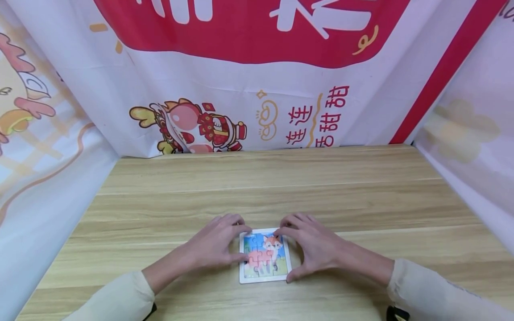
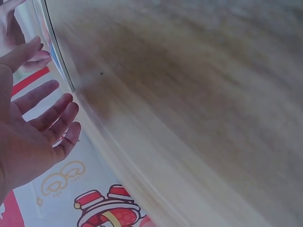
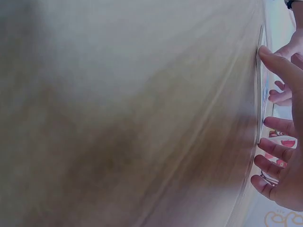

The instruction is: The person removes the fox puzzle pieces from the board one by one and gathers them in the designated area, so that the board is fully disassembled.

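Note:
A small square jigsaw puzzle (image 1: pixel 266 256) in a white frame lies on the table, showing a fox-like animal against blue and green. My left hand (image 1: pixel 217 244) is at its left side, thumb and index fingertips over the frame's left part. On the opposite side my right hand (image 1: pixel 315 246) spans the right edge, its thumb at the lower right corner and index finger at the top. In the left wrist view the left hand's fingers (image 2: pixel 61 116) are spread and loosely bent. The right wrist view shows the right thumb (image 3: pixel 277 64) against the thin frame edge, other fingers relaxed.
The wood-grain table (image 1: pixel 265 187) reaches back to a white cloth (image 1: pixel 225 76) printed with red shapes, a cartoon dragon and writing. More printed cloth hangs along the left and right sides. Light sleeves cover both forearms.

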Available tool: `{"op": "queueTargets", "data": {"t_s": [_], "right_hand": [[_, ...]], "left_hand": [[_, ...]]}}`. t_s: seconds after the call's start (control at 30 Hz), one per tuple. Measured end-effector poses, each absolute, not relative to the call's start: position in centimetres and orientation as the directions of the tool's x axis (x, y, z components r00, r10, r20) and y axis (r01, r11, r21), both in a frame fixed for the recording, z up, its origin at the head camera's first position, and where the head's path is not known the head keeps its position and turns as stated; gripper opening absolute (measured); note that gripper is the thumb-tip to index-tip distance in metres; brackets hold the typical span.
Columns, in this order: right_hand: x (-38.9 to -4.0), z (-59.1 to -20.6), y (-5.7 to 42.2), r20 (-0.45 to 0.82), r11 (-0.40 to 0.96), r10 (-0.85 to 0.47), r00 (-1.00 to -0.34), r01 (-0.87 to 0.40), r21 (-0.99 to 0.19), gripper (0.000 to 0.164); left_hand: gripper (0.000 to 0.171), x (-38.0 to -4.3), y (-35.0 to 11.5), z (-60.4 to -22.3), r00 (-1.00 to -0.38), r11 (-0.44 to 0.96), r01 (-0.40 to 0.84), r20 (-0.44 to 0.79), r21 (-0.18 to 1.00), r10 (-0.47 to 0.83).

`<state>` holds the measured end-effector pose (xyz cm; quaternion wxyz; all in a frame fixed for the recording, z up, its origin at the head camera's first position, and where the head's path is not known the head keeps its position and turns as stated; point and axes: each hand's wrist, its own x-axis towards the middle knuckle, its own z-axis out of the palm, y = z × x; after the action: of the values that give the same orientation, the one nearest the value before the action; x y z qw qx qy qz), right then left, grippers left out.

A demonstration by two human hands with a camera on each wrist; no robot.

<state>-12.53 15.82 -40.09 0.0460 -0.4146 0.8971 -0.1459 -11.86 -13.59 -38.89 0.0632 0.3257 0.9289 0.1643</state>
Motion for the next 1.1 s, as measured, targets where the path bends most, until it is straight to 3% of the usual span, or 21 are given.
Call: {"op": "queueTargets", "data": {"t_s": [0.3,1.1], "right_hand": [[-13.4,-40.2,16.0,0.035,0.612,-0.752,-0.658,-0.716,-0.336,0.096],[-13.8,-39.9,15.4,0.034,0.612,-0.755,-0.655,-0.722,-0.323,0.088]], "left_hand": [[0.053,-12.7,-13.2,-39.4,-0.786,0.734,0.583,0.012,0.347,0.618],[0.05,-12.5,-13.3,-39.3,-0.776,0.72,0.604,0.046,0.341,0.629]]}}
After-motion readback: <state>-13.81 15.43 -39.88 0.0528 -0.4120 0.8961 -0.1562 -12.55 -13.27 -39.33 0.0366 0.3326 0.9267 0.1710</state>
